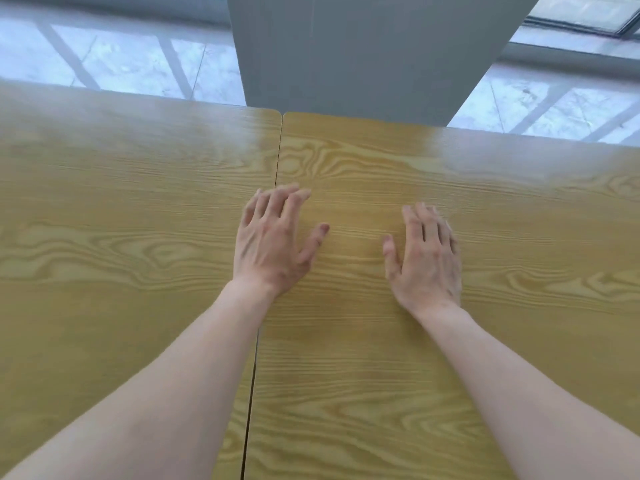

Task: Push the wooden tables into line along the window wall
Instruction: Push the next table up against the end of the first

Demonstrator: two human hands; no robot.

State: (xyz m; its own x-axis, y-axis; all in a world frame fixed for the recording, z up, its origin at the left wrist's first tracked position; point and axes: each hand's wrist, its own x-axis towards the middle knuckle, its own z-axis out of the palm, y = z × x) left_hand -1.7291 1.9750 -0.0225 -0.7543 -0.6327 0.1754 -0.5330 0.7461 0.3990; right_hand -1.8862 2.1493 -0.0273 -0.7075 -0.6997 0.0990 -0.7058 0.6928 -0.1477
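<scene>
Two yellow wood-grain tables stand side by side, the left table and the right table, with a thin dark seam between them running from the far edge to the near edge. Their far edges nearly line up; the right one sits slightly nearer to me. My left hand lies palm down with fingers spread, over the seam and mostly on the right table. My right hand rests flat on the right table, fingers apart. Neither hand holds anything.
A grey pillar rises just behind the tables' far edges at the seam. Pale glossy floor shows on both sides of it. A window frame runs along the top right.
</scene>
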